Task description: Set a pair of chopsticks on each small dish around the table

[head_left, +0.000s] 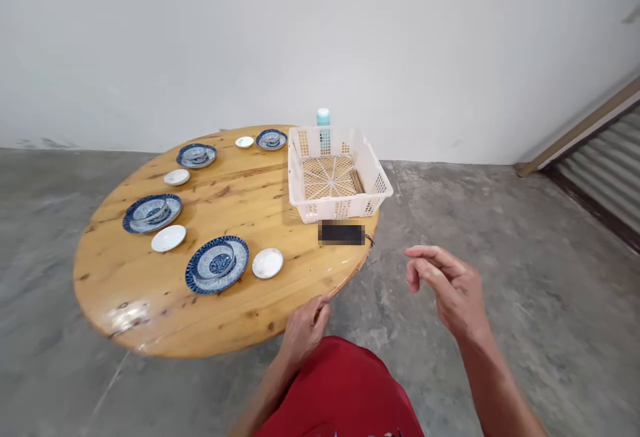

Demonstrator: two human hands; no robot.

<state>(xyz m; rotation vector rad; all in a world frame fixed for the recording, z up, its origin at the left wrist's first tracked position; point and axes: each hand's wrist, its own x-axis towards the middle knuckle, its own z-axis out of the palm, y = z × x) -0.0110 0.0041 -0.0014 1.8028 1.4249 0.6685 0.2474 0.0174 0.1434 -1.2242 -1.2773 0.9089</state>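
L hand point(304, 330) empty, fingers on near rim of round pine table point(150, 304), prob. not gripping. R hand point(447, 292) empty, fingers apart, raised over floor at 2 o'clock. Blue-white plate point(217, 269) at 11 o'clock, white dish point(267, 263) just right of it, white plastic basket point(340, 174) at 12.

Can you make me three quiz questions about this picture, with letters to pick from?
1. Where is the white basket?
A) on the floor
B) on the round wooden table
C) on a chair

2. How many small plain white dishes are on the table?
A) two
B) three
C) four

3. What is the right hand doing?
A) holding the basket
B) up in the air, holding nothing
C) lying flat on the table

Answers:
1. B, because the basket sits near the table's edge.
2. C, because four show, spread across the tabletop.
3. B, because its curled fingers touch nothing.
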